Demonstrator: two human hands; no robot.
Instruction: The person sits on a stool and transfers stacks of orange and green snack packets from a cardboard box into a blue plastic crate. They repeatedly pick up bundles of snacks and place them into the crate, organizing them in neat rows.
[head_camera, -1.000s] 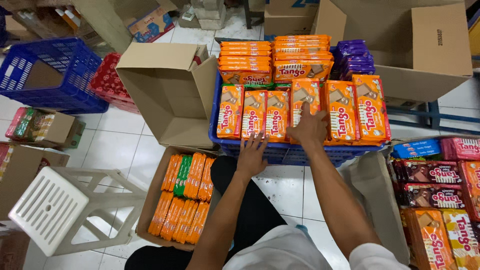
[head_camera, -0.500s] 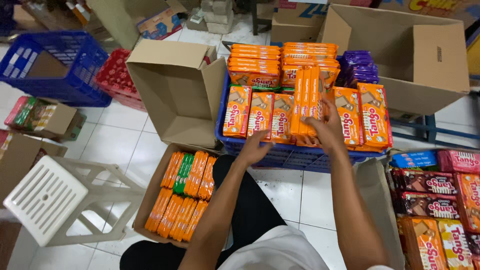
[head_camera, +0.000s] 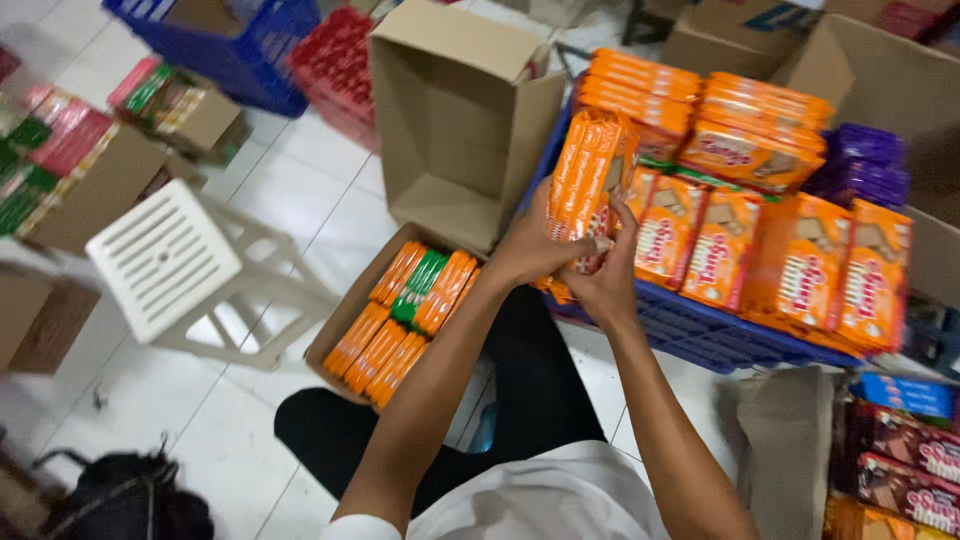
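- Left hand (head_camera: 528, 250) and right hand (head_camera: 603, 283) clasp an upright stack of orange wafer packets (head_camera: 588, 180) from either side; it is lifted over the near edge of the blue plastic crate (head_camera: 700, 335)
- Orange packets (head_camera: 800, 255) stand in rows in the crate
- Below the hands, an open cardboard box (head_camera: 335, 325) holds orange and green packets; a white plastic stool (head_camera: 165, 258) stands to its left

Head-worn, looking steeply down and slightly tilted, close over both forearms at frame centre. Tiled floor (head_camera: 250, 420) at lower left, blue crate (head_camera: 700, 335) at right.
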